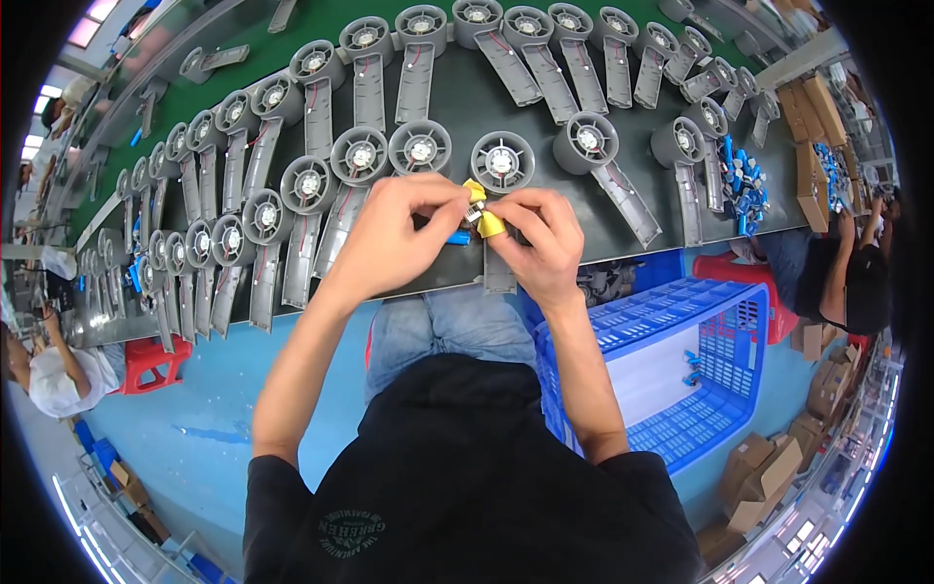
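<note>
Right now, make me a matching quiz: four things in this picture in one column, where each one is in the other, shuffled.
Things:
1. small yellow part
2. blue crate
3. grey fan housings
4. red stool

Places:
A. on the floor, to the person's left
B. in rows on the dark belt
C. pinched between the left hand and the right hand
D. on the floor by the person's right side

Pairs: 1-C, 2-D, 3-B, 4-A
</note>
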`<state>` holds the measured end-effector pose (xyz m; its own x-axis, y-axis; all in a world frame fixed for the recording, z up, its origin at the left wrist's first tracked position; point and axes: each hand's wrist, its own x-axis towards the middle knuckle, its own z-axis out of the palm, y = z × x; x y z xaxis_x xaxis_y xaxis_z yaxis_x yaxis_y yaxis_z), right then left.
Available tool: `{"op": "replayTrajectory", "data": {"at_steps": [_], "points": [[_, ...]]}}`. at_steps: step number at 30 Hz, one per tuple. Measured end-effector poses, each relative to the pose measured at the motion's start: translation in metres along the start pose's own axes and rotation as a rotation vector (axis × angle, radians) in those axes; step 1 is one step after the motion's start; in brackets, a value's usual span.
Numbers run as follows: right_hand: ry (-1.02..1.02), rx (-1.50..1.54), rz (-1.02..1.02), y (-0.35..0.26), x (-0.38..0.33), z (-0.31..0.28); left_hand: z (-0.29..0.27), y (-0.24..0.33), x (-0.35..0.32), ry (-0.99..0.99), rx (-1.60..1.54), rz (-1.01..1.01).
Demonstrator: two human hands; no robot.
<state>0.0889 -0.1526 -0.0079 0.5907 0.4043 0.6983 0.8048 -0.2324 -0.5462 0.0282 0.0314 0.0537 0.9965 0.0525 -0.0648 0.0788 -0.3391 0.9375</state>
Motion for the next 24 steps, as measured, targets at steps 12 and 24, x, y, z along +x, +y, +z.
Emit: {"op": "replayTrajectory", "data": {"at_steps": [12, 24], "points": [[0.008, 0.039, 0.034, 0.003, -0.004, 0.002, -0.006, 0.011, 0.021, -0.123, -0.086, -0.284], [-0.033, 0.036, 0.016, 0.005, -0.005, 0.005, -0.008, 0.004, 0.018, -0.131, -0.102, -0.283]]}}
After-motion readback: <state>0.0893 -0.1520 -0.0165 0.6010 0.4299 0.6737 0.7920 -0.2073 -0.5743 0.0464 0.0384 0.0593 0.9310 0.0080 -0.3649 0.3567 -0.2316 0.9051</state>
